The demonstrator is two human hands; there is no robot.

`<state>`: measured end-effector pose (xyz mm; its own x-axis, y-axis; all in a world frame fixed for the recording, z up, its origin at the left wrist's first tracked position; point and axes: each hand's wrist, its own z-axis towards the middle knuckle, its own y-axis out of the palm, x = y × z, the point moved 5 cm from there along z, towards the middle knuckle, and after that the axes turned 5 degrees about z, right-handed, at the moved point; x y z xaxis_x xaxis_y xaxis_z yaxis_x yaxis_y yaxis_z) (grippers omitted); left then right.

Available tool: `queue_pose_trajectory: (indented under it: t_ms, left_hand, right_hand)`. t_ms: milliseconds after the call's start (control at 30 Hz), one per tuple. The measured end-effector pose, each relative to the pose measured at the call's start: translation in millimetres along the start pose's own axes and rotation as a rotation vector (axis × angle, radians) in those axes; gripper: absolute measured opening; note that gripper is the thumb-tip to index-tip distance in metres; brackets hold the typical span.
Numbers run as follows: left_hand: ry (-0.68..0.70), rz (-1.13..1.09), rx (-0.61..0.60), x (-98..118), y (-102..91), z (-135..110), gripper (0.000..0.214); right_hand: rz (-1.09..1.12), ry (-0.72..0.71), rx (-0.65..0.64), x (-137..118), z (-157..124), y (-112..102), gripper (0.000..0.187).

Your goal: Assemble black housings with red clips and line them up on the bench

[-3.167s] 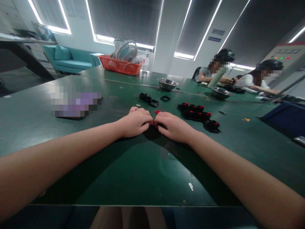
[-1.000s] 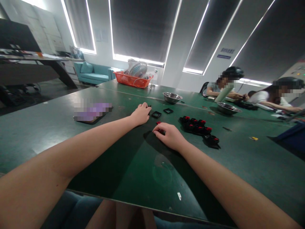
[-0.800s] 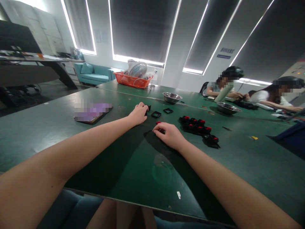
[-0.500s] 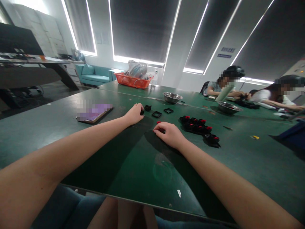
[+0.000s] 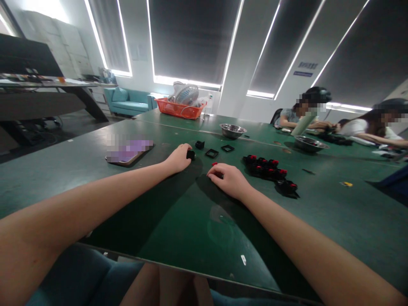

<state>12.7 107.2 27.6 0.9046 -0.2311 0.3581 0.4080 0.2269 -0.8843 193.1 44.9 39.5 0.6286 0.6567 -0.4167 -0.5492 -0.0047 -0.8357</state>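
My left hand [image 5: 179, 160] rests on the green table with its fingers closed around a small black plastic block [image 5: 191, 155]. Just beyond it stand another black block [image 5: 199, 145] and two flat square black frames [image 5: 211, 153]. Lower and to the right, my right hand [image 5: 228, 179] lies curled on the tabletop, thumb and fingers bent inward. A small red piece [image 5: 214, 164] peeks out past its fingers; whatever is under them is mostly hidden. Right of this hand, several black parts with red pieces [image 5: 264, 167] sit in a cluster.
A phone [image 5: 130, 151] lies at the left. Farther back are a metal bowl [image 5: 233, 131], a second bowl [image 5: 310, 144] and an orange basket [image 5: 180, 109] holding a fan. Two people [image 5: 306, 110] work across the right side. A yellow bit [image 5: 346, 184] lies at right.
More of the black block shows at my left fingertips, and that hand has shifted slightly. My right hand stays in nearly the same place. The view has swung a little.
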Motion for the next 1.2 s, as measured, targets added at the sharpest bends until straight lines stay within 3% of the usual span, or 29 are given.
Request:
queue_pose_trajectory:
  t_ms: [333, 467, 667, 867, 1200]
  left_hand:
    - [-0.003, -0.077, -0.055, 4, -3.0, -14, 0.046]
    - [0.023, -0.113, -0.076, 9, -2.9, -19, 0.046]
    - [0.090, -0.160, -0.121, 21, -0.6, -34, 0.046]
    - [0.152, -0.195, -0.131, 26, -2.6, -46, 0.044]
    - [0.182, -0.281, -0.145, 24, -4.1, -55, 0.041]
  right_hand:
    - [0.036, -0.062, 0.012, -2, -1, 0, 0.011]
    - [0.041, -0.046, 0.113, 4, -1, -3, 0.016]
    - [-0.033, 0.093, 0.246, 26, 2, -11, 0.035]
    - [-0.080, 0.185, 0.123, 36, 2, -1, 0.051]
    - [-0.109, 0.195, 0.001, 38, 5, 8, 0.047]
